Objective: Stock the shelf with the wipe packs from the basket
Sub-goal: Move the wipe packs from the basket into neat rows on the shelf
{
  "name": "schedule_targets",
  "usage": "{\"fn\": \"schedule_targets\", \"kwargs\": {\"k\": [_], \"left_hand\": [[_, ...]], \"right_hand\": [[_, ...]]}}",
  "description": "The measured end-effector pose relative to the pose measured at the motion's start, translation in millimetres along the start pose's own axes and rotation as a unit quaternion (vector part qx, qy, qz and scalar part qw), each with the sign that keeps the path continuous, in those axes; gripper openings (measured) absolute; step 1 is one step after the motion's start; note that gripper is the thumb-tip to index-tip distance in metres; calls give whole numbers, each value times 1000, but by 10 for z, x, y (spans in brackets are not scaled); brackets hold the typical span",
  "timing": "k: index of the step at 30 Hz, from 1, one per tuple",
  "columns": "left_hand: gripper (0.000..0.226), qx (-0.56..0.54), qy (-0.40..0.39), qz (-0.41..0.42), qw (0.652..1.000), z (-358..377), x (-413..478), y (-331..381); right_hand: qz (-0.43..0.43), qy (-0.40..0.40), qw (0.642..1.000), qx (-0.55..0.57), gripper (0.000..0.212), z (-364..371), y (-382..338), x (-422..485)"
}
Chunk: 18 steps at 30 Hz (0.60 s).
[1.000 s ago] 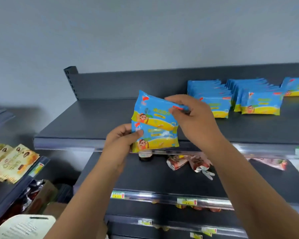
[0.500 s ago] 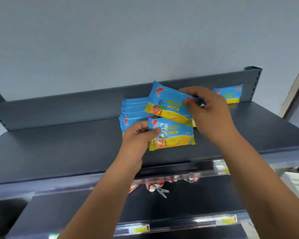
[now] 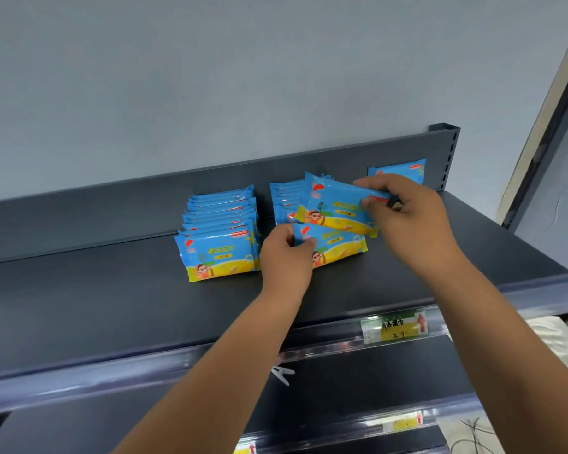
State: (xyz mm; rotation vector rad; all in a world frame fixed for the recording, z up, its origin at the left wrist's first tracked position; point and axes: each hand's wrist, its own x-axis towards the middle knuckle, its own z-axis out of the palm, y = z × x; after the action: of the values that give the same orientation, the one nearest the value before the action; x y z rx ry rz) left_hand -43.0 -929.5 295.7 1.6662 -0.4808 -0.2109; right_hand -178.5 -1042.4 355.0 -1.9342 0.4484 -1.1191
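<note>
Stocking in progress: a person's left hand [image 3: 286, 253] pinches the left end of a glossy blue-and-yellow wipe pack [image 3: 340, 245] between thumb and curled fingers, and the flat, pillow-shaped pack rests on the matte dark-grey metal shelf [image 3: 112, 290] about midway along it. The right hand [image 3: 407, 211] grips a second pack [image 3: 335, 208] by its right end, fingers closed on the crimped seal, and holds it tilted just above the first. Toward the shelf's back panel stand two files of identical packs: a full row [image 3: 218, 231] and a second row [image 3: 284, 199] partly hidden by the raised pack. A lone pack [image 3: 400, 170] leans on the back panel near the shelf's right end. A yellow price tag [image 3: 394, 327] sits in the clear strip on the shelf's front lip.
</note>
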Motion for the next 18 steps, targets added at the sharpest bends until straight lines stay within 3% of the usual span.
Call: {"fn": "schedule_targets", "kwargs": {"k": [9, 15, 18], "left_hand": [[20, 56, 57, 35, 996, 75, 93, -76], [23, 5, 100, -27, 995, 61, 102, -31], [31, -32, 84, -52, 995, 60, 76, -24]], "right_hand": [[15, -8, 1000, -25, 26, -45, 122, 37], [15, -56, 997, -55, 28, -3, 198, 87], [11, -80, 992, -98, 28, 67, 259, 115]]}}
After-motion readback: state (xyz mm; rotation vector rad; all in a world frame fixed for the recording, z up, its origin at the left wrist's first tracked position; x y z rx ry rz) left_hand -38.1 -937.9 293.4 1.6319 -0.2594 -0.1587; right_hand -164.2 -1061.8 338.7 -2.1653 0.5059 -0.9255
